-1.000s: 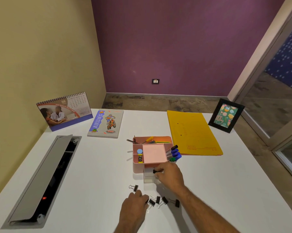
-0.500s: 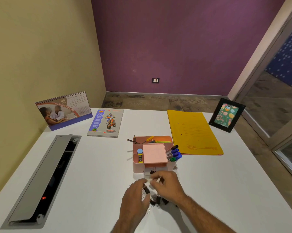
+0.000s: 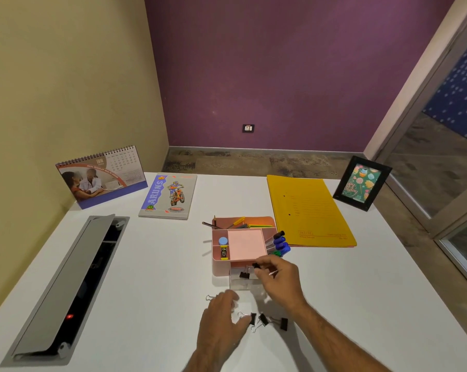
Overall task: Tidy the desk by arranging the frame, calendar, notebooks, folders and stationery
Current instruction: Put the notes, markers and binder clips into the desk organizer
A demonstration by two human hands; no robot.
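White counter [image 3: 151, 277] set in a corner between a beige wall on the left and a purple wall at the far side; glass partition at right.

Nearest: three black binder clips [image 3: 263, 319] lie loose in a row on the counter between the two forearms. Left hand [image 3: 221, 318], palm down with fingers loosely spread, rests over the counter just left of these clips and grasps nothing that can be seen; one more clip [image 3: 211, 297] shows at its far left edge. Right hand [image 3: 279, 277] is raised over a small clear drawer [image 3: 244, 281] pulled out of the pink organiser, its fingertips [image 3: 262, 264] pinching a black binder clip [image 3: 256, 266]; another clip [image 3: 244, 275] already lies in the drawer.

Middle: pink desk organiser [image 3: 243, 244], holding a pink sticky-note pad, a blue round item and a small yellow item in its left compartments, blue and green markers [image 3: 280, 242] leaning out at right, and pencils and pens in the far tray. To the left, a grey cable hatch [image 3: 57, 288] stands open in the counter, a red light showing inside.

Far: yellow folder [image 3: 307, 208] lying flat, just right of the organiser; notebook [image 3: 169, 196] with a motorcyclist cover lying flat at centre-left; desk calendar [image 3: 100, 177] standing at the far left corner; black picture frame [image 3: 362, 183] standing upright at the far right corner.
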